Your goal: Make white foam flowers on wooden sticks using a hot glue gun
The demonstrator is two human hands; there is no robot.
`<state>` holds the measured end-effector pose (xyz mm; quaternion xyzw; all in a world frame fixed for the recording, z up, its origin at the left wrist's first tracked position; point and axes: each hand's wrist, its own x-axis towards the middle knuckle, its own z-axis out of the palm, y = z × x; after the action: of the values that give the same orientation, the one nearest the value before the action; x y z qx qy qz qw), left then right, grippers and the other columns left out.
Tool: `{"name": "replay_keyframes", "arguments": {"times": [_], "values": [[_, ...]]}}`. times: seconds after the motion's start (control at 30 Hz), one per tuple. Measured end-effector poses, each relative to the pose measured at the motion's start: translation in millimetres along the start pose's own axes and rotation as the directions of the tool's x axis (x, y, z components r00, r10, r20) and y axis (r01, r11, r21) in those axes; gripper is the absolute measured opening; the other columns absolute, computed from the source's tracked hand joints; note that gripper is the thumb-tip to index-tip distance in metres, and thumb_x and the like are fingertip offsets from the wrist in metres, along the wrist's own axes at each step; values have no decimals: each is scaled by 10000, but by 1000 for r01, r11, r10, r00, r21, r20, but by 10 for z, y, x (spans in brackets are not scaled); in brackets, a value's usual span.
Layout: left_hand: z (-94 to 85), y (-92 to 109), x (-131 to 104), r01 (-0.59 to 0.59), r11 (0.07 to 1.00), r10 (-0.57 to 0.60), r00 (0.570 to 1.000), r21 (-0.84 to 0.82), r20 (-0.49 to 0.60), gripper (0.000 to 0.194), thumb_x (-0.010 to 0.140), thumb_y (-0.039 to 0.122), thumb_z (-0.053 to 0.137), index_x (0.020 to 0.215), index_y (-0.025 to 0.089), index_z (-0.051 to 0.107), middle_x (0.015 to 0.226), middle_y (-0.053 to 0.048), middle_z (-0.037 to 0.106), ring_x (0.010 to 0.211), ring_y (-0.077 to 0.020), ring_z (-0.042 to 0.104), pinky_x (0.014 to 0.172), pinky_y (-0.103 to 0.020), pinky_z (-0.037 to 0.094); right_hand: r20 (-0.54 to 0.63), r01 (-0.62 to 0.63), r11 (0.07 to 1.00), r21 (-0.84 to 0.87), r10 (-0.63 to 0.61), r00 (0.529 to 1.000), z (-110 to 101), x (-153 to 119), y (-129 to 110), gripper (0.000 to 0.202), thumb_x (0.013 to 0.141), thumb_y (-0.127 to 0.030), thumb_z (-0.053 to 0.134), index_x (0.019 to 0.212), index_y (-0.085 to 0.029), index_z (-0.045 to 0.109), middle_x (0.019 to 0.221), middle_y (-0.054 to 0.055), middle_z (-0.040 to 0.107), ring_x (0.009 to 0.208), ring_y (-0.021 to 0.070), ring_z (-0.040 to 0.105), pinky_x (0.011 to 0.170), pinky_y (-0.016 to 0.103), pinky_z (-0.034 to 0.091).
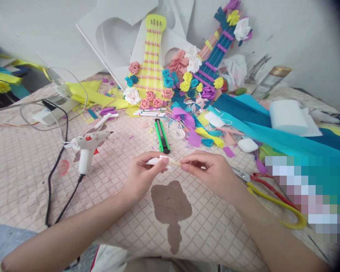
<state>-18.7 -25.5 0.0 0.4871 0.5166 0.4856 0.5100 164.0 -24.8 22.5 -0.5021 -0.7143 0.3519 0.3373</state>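
Note:
My left hand (143, 172) is closed, pinching a small piece of white crepe paper (154, 161) between thumb and fingers. A thin pale stick (176, 163) runs from the paper toward my right hand (211, 172), whose fingertips are pinched on its other end. Both hands hover over the table, close together. Just beyond them lies a green and black box cutter (162, 136). To the left, a white glue gun (87, 151) stands on its handle with its cord toward me. Scissors (268, 189) with red and yellow handles lie partly behind my right forearm.
A yellow paper guitar (153, 56) and a blue one (215, 62) with paper flowers lean at the back. Paper scraps (194, 138) and a white roll (287, 117) lie right of centre. A white power strip (49, 111) and cables are at left. The patterned tablecloth (116, 223) has a brown patch.

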Motion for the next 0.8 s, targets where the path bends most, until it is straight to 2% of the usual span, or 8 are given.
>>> {"name": "replay_keyframes", "arguments": {"times": [0.8], "values": [[24,51,-24,0,1000,0,1000,3,-5,134,676,307,706,719,181,692,735,-9,681,546,-99,592,518,-199,489,31,-29,1000,-7,29,999,-76,-7,-17,97,761,-301,640,776,-226,699,785,5,712,700,153,628,603,266,482]]}}
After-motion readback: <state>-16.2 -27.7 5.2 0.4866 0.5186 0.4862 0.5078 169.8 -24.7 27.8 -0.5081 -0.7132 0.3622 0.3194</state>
